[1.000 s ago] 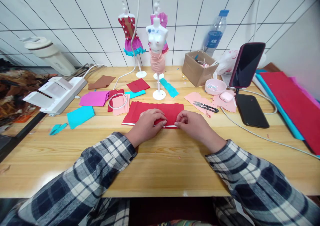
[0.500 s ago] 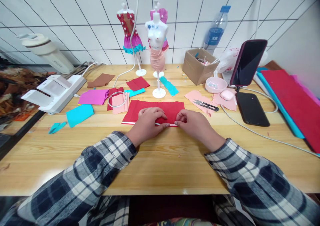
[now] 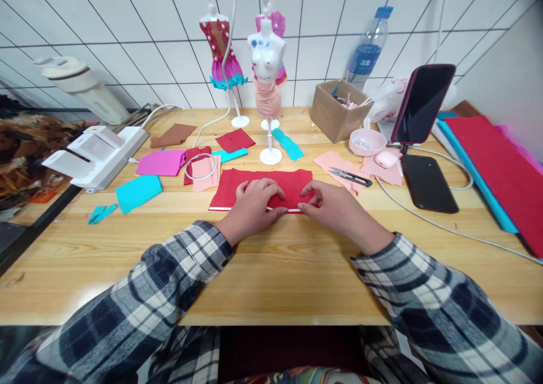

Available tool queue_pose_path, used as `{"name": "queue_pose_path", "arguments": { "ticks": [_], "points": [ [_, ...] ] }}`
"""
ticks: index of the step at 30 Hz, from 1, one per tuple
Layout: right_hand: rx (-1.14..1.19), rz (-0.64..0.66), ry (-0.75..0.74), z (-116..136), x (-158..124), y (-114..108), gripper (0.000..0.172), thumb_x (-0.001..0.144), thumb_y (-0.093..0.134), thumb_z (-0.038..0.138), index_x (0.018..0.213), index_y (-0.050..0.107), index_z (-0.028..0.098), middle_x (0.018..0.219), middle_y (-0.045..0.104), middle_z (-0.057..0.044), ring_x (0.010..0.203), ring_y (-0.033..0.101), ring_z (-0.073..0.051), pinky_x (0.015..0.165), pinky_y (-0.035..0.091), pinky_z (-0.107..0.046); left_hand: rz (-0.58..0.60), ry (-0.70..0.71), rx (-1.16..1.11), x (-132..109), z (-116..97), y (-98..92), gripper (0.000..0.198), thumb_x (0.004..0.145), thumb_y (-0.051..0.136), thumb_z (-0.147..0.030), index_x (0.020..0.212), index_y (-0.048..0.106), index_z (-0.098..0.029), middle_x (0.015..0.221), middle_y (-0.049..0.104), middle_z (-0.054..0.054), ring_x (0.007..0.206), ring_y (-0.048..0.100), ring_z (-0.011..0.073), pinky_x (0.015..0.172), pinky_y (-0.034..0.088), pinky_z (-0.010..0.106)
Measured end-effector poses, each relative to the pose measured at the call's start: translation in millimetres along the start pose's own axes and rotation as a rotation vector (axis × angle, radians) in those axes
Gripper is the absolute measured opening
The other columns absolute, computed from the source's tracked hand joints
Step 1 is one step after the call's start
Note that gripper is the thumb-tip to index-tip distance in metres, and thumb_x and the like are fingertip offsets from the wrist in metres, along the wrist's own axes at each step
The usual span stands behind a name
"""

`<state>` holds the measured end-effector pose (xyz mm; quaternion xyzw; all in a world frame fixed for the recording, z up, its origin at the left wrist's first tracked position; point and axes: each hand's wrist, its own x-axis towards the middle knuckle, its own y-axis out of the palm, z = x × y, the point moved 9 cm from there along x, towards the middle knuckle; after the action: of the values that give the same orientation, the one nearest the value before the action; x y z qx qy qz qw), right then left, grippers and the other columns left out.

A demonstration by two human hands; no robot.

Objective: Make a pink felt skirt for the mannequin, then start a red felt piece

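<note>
A rectangular piece of red fabric (image 3: 292, 183) lies flat on the wooden table in front of me. Along its near edge runs a narrow white strip (image 3: 220, 208), partly covered by my hands. My left hand (image 3: 253, 203) rests open on the fabric, palm down, its thumb beside the strip. At the fabric's right end, my right hand (image 3: 333, 207) has its thumb by the strip and its index finger lifted apart from the thumb. Its other fingers are curled and partly hidden.
Behind the fabric stand small mannequins (image 3: 266, 56). To the right lie thread snips (image 3: 351, 176), a pink bowl (image 3: 367, 142), a cardboard box (image 3: 339, 111) and a black phone (image 3: 429, 183). Fabric scraps (image 3: 139, 193) and a white charging dock (image 3: 99, 155) are on the left.
My right index finger has lifted away from the thumb, and that hand has shifted slightly right. My left hand stays on the fabric. The view has tilted slightly.
</note>
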<state>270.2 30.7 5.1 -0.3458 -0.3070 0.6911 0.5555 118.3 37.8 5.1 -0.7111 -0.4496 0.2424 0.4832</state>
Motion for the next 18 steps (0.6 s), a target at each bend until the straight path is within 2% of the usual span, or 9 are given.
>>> {"name": "queue_pose_path", "arguments": {
  "ticks": [8, 18],
  "points": [
    [-0.009, 0.029, 0.009, -12.7, 6.2, 1.1, 0.012, 0.074, 0.066, 0.025, 0.086, 0.065, 0.026, 0.069, 0.069, 0.005, 0.068, 0.063, -0.014, 0.058, 0.038, -0.026, -0.005, -0.005, -0.02, 0.1, 2.2, 0.3, 0.023, 0.081, 0.066, -0.042, 0.099, 0.061, -0.028, 0.118, 0.06, 0.001, 0.118, 0.051, 0.024, 0.105, 0.023, 0.049],
    [-0.057, 0.005, 0.007, -15.8, 9.4, 0.2, 0.017, 0.069, 0.066, 0.027, 0.079, 0.052, 0.024, 0.072, 0.068, 0.005, 0.068, 0.06, -0.015, 0.056, 0.035, -0.025, -0.005, -0.011, -0.019, 1.1, 2.4, 0.7, 0.023, 0.082, 0.066, -0.042, 0.099, 0.061, -0.028, 0.118, 0.059, 0.001, 0.117, 0.05, 0.0237, 0.106, 0.022, 0.049]
  ]
}}
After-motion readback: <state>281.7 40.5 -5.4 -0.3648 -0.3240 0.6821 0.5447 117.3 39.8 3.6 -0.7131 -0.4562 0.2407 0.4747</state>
